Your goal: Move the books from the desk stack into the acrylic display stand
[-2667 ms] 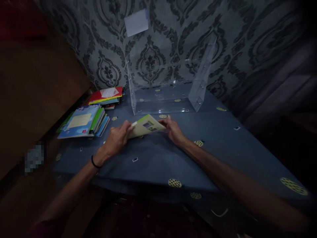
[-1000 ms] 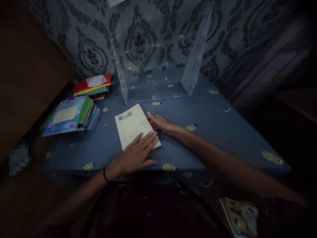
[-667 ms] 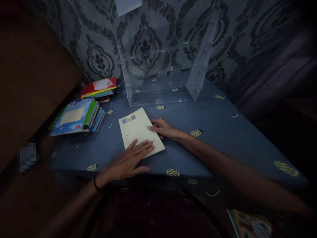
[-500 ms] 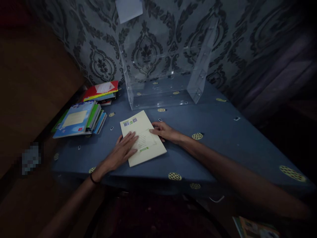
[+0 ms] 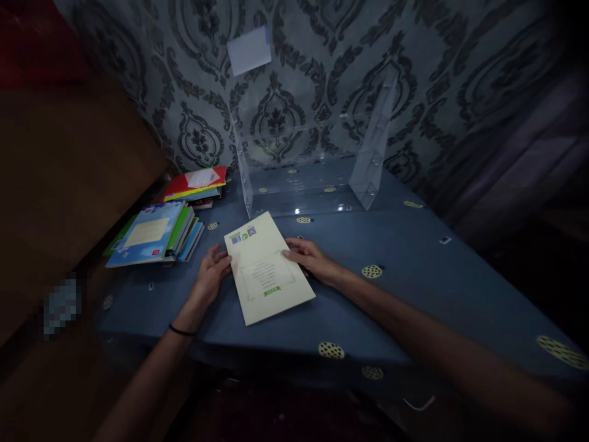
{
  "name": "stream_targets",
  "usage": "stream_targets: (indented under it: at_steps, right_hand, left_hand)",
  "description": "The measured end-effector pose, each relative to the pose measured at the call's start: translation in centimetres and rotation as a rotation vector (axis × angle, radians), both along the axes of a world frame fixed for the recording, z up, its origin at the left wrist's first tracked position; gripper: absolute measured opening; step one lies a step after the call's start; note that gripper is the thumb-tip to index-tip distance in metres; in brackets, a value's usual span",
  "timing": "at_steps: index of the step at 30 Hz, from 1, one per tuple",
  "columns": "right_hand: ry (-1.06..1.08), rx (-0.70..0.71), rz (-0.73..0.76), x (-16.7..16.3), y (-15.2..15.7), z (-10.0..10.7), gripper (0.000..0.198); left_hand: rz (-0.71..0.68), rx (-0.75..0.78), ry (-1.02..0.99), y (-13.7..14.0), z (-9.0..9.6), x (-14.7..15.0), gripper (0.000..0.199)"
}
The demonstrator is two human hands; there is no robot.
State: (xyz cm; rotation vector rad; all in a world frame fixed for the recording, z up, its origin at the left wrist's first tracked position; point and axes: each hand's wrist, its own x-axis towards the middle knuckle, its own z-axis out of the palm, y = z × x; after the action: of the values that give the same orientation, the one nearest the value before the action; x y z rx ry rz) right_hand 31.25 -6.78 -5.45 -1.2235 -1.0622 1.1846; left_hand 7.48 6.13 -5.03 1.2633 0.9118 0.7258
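A thin cream-coloured book (image 5: 267, 245) is in front of me, tilted on the table, with green print, a QR code and a framed block of small text on the side facing up. At its right edge, my right hand (image 5: 315, 261) grips it with the thumb on top and the fingers partly hidden underneath. My left hand (image 5: 211, 276), a dark band at its wrist, is at the opposite edge with curled fingers meeting the book; its fingertips are partly blurred. Behind the book stands a clear plastic rack (image 5: 368, 175) with see-through side panels.
Left of the book lies a stack of books (image 5: 170, 227) with a blue cover on top. Farther back is another pile (image 5: 196, 181) under a red cover. The table wears a blue cloth (image 5: 414, 282) with pineapple prints. Patterned wallpaper rises behind, with a white paper (image 5: 250, 52).
My left hand has slid off the book's face to its left edge, uncovering the printed text. My right hand keeps its place at the right edge. The camera view has tilted up slightly.
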Motion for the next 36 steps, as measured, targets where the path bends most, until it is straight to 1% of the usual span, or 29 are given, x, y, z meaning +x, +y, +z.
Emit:
stream_targets:
  at_steps: [2,3,4,5,7,8,9,11,12,13,14,15,16,18,20,21,23,26,29,31,33,36]
  right_hand:
    - [0.002,0.027,-0.007,0.1,0.1,-0.1,0.053]
    - [-0.001,0.048,-0.003,0.1,0.1,0.0,0.053]
    - [-0.009,0.079,-0.002,0.2,0.1,0.2,0.054]
    - [-0.026,0.124,-0.007,0.3,0.1,0.5,0.055]
    - [-0.115,0.252,-0.049,0.5,-0.3,1.5,0.052]
    - [-0.188,0.337,-0.097,0.6,-0.5,2.1,0.047]
    - [-0.274,0.433,-0.156,0.8,-0.8,2.7,0.042]
    - [-0.458,0.626,-0.271,1.1,-1.3,3.6,0.030]
    - [-0.544,0.715,-0.314,1.2,-1.4,3.8,0.025]
    - [-0.624,0.794,-0.338,1.3,-1.5,3.7,0.022]
    - [-0.703,0.858,-0.345,1.4,-1.5,3.4,0.021]
    - [-0.782,0.901,-0.337,1.5,-1.4,2.9,0.021]
    - [-0.857,0.930,-0.320,1.5,-1.3,2.3,0.022]
    - [-0.996,0.938,-0.241,1.4,-1.2,0.9,0.025]
    - [-1.110,0.897,-0.138,1.1,-1.1,-0.2,0.030]
    - [-1.153,0.873,-0.088,1.0,-1.2,-0.6,0.033]
    - [-1.212,0.819,0.001,0.7,-1.4,-0.8,0.036]
    - [-1.239,0.668,0.133,0.7,-1.9,-0.6,0.041]
    - [-1.216,0.507,0.232,1.1,-2.1,-0.7,0.052]
    - [-1.180,0.471,0.229,1.4,-1.9,-1.0,0.053]
    - [-1.145,0.473,0.174,1.2,-1.4,-1.3,0.045]
    - [-1.152,0.450,0.119,0.0,0.1,-1.2,0.035]
  left_hand:
    - [-0.128,-0.178,-0.052,-0.6,1.0,0.2,0.062]
    - [-0.191,-0.220,-0.080,-0.9,1.6,0.2,0.059]
    - [-0.229,-0.220,-0.111,-1.3,2.2,0.3,0.057]
    - [-0.238,-0.177,-0.142,-1.6,2.9,0.4,0.056]
    - [-0.210,0.010,-0.191,-1.9,4.7,0.5,0.055]
    - [-0.205,0.135,-0.197,-1.9,5.7,0.5,0.051]
    - [-0.234,0.271,-0.178,-1.8,6.8,0.3,0.047]
    - [-0.384,0.572,-0.083,-1.5,8.6,0.0,0.039]
    - [-0.469,0.721,-0.014,-1.4,9.1,-0.2,0.037]
    - [-0.537,0.853,0.059,-1.3,9.2,-0.4,0.036]
    - [-0.572,0.962,0.129,-1.2,8.9,-0.6,0.036]
    - [-0.566,1.042,0.191,-1.1,8.1,-0.8,0.036]
    - [-0.537,1.089,0.249,-1.0,7.1,-1.0,0.035]
    - [-0.485,1.115,0.347,-0.8,4.3,-1.4,0.038]
    - [-0.523,1.108,0.400,-0.5,1.8,-2.1,0.043]
    - [-0.543,1.106,0.433,-0.4,0.9,-2.5,0.046]
    - [-0.555,1.099,0.497,0.0,-0.2,-3.3,0.050]
    - [-0.476,1.047,0.531,0.7,-0.4,-4.2,0.044]
    - [-0.370,0.937,0.490,1.5,-0.2,-4.3,0.041]
    - [-0.311,0.872,0.445,1.8,-0.3,-3.8,0.038]
    - [-0.273,0.836,0.397,2.0,-0.5,-2.8,0.038]
    - [-0.258,0.837,0.366,2.2,-1.0,-0.9,0.039]
